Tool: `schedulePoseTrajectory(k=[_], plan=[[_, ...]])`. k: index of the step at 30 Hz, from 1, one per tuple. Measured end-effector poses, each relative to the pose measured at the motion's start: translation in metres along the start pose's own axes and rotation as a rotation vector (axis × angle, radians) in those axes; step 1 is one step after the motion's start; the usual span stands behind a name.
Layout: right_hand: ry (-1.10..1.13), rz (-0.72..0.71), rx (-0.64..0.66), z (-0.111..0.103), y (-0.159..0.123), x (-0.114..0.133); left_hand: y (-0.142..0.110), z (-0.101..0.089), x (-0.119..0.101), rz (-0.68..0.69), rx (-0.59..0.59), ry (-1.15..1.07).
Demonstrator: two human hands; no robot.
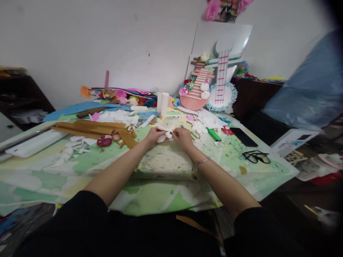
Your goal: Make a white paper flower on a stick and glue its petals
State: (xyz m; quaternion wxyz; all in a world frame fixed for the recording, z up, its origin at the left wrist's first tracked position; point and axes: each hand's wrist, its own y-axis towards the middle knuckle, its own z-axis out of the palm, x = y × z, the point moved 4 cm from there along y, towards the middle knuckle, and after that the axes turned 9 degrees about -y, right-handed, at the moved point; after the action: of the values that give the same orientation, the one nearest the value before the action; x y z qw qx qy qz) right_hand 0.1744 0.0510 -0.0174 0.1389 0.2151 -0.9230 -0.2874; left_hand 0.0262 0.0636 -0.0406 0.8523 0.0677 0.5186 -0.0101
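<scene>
Between my two hands is a small white paper flower (168, 135), held above a folded, paint-specked cloth pad (166, 160). My left hand (153, 137) pinches its left side, fingers closed. On the other side my right hand (183, 137), with a bracelet at the wrist, grips the flower's edge between thumb and fingers. Just beyond the right hand lie scissors (196, 135), partly hidden by it. White petal-shaped paper pieces (199, 127) are spread behind them, and a green glue bottle or marker (213, 134) rests to the right.
Brown crepe paper (91, 129), a dark red object (104, 140) and white scraps (65, 156) lie at left. White rolls (163, 103) stand behind. At right are a phone (243, 137) and glasses (255, 156). Decorated paper instruments (197, 89) lean on the wall.
</scene>
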Motion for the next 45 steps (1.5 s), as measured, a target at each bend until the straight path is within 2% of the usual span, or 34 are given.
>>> schedulePoseTrajectory(k=[9,15,22,27,30,33,40,45], plan=[[0.022,-0.001,-0.019,-0.002,-0.006,0.004,-0.011,0.004,0.000,0.007,-0.057,-0.036],[0.033,-0.014,-0.027,-0.003,-0.008,0.006,-0.015,0.005,-0.001,-0.015,-0.050,-0.086],[0.073,-0.022,-0.052,-0.007,-0.008,0.006,-0.010,-0.003,-0.004,-0.124,-0.031,-0.191],[0.262,-0.146,-0.056,-0.018,-0.008,0.010,-0.007,-0.004,-0.007,-0.195,-0.030,-0.231],[0.330,-0.196,-0.027,-0.025,-0.008,0.013,-0.008,0.001,-0.008,-0.213,0.009,-0.227],[0.355,-0.186,-0.003,-0.027,-0.006,0.012,-0.008,0.008,-0.007,-0.205,0.109,-0.197],[0.383,-0.165,-0.022,-0.030,-0.008,0.011,-0.010,0.009,-0.009,-0.198,0.003,-0.191],[0.439,-0.136,-0.035,-0.030,-0.009,0.009,-0.016,0.014,-0.011,-0.210,-0.019,-0.220]])
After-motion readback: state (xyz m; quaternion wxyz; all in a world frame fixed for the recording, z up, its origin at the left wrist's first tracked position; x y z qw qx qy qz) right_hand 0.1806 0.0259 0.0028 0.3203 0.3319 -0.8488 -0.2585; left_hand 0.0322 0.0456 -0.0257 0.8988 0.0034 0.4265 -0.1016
